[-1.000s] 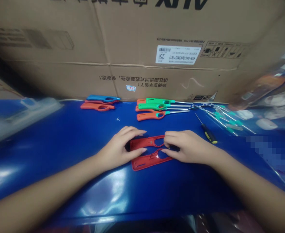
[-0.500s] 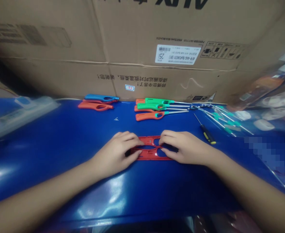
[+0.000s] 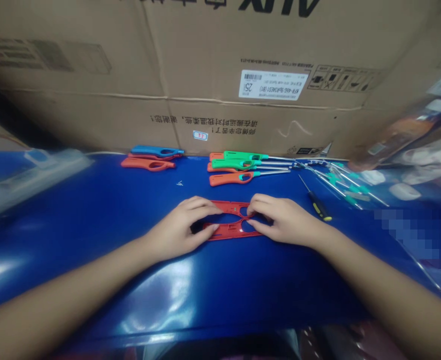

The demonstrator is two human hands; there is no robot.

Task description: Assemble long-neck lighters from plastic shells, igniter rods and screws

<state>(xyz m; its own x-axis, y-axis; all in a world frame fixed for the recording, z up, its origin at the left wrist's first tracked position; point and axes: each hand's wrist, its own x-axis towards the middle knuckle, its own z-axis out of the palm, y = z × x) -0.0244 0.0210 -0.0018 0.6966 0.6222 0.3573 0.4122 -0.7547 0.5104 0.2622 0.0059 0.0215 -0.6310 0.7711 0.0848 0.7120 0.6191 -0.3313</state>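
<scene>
Two red plastic half-shells of a lighter handle lie side by side on the blue tabletop, inner faces up, an upper shell [image 3: 229, 207] and a lower shell [image 3: 231, 231]. My left hand [image 3: 185, 222] grips their left ends, fingertips on the upper one and thumb on the lower one. At the right ends, beside the trigger openings, my right hand [image 3: 280, 220] holds both in the same way. The fingers partly hide the shell ends.
Behind the hands lie orange and green lighters [image 3: 230, 178] with metal tubes. Blue and red handle casings [image 3: 147, 163] sit at back left. A screwdriver [image 3: 318, 205] and several metal tubes with green parts [image 3: 335, 182] are at right. A cardboard box [image 3: 205, 60] stands behind.
Both hands and the two red half-shells have shifted slightly away from me, toward the box. The hold on the shells looks the same.
</scene>
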